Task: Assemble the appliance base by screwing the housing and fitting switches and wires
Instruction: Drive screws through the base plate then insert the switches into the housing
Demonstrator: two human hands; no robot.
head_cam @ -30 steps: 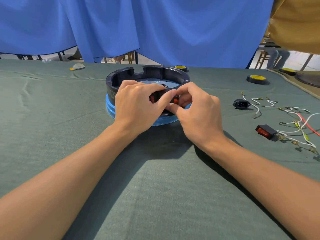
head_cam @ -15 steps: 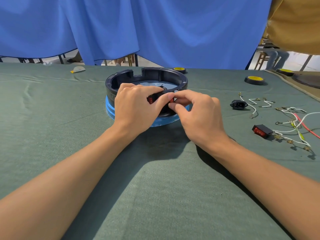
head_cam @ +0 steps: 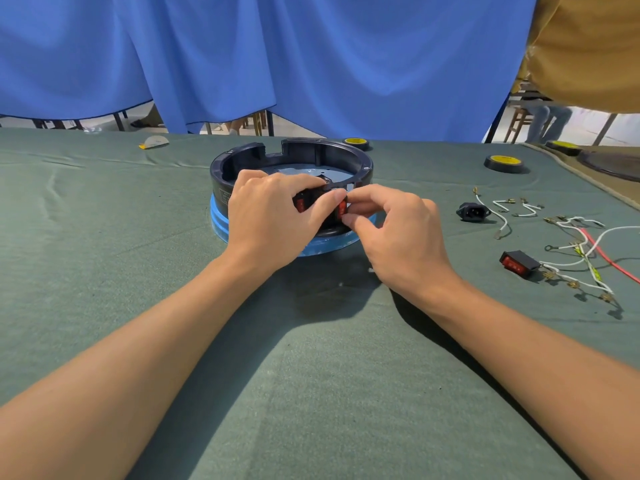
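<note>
**Landmark:** round dark-navy plastic housing [head_cam: 311, 150], open side up, seated on a light-blue ring-shaped plastic base [head_cam: 219, 220], on a green cloth-covered table [head_cam: 104, 237].

**Left hand** [head_cam: 273, 216], at the housing's near wall: fingers curled over the rim toward the interior, thumb stretched across the outer face, grasping the wall.

**Right hand** [head_cam: 398, 233], at the same near wall, just right of the left hand: thumb and forefinger pinching a red rocker switch [head_cam: 342, 207] held against the wall, remaining fingers loosely curled.

**Second red rocker switch** [head_cam: 300, 203], also in the near wall, partly hidden between left thumb and fingers. Seating depth of either switch not discernible.

**Right of the housing, well apart:** black plastic power-inlet socket [head_cam: 473, 212] and short white wires with metal terminals [head_cam: 501, 203]. Farther right and nearer the viewer: loose black-framed rocker switch with red face [head_cam: 517, 265], just beside a tangle of white and red wires [head_cam: 588, 252].

**Beyond the housing's right side:** black tape roll with yellow core [head_cam: 504, 163]. Just behind the housing's far rim: smaller-looking roll of the same kind [head_cam: 356, 143].
</note>
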